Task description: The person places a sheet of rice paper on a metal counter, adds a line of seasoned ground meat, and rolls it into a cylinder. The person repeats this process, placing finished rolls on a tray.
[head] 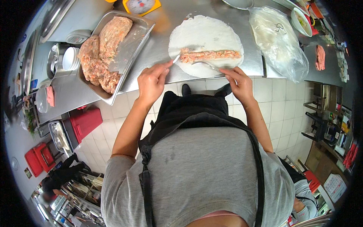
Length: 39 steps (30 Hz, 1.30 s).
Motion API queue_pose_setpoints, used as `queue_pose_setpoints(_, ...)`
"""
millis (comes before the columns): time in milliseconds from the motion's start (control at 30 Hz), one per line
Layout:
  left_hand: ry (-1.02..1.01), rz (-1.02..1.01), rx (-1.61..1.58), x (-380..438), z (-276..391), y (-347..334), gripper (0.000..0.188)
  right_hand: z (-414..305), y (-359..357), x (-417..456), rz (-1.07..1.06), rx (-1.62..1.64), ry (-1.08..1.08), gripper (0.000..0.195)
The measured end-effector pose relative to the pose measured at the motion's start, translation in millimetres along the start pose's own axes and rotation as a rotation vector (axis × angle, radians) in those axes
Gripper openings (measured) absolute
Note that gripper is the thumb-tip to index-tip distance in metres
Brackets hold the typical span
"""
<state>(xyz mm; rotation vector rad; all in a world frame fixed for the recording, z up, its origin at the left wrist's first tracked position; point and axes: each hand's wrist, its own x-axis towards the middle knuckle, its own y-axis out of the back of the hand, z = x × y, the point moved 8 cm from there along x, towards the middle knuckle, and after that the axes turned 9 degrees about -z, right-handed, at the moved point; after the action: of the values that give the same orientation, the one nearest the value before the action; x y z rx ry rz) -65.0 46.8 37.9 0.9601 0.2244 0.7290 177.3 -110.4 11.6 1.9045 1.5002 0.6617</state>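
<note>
A thin round white wrapper sheet (205,31) lies on the steel worktop, its near edge at the table's front. Across its lower part runs a long strip of minced meat filling (211,56), flecked with orange and green. My left hand (153,81) holds a small shiny utensil (176,59) at the strip's left end; most of it is hidden by the fingers. My right hand (239,82) grips the handle of a metal spoon (208,65), whose bowl rests just below the strip. To the left, a steel tray (133,61) holds large mounds of minced meat (113,37).
A plastic bag (279,42) of pale sheets lies at the right, with a white bowl (301,22) beyond. Behind the tray is a yellow dial scale (140,6). White bowls (70,59) and a pink cloth (50,96) are at the left. Other people stand behind me.
</note>
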Motion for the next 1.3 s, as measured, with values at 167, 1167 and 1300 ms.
queue_pose_setpoints(167, 0.03, -0.05, 0.046, -14, -1, -7, 0.031, -12, -9, 8, 0.011, -0.043, -0.052, 0.029)
queue_pose_setpoints(1167, 0.566, 0.115, 0.695, -145, -76, 135, 0.027, -304, -210, 99, -0.453, -0.783, 0.77, 0.028)
queue_pose_setpoints(1300, 0.62, 0.003, 0.597, -154, -85, 134, 0.036, -300, -206, 97, -0.512, -0.656, 0.705, 0.033)
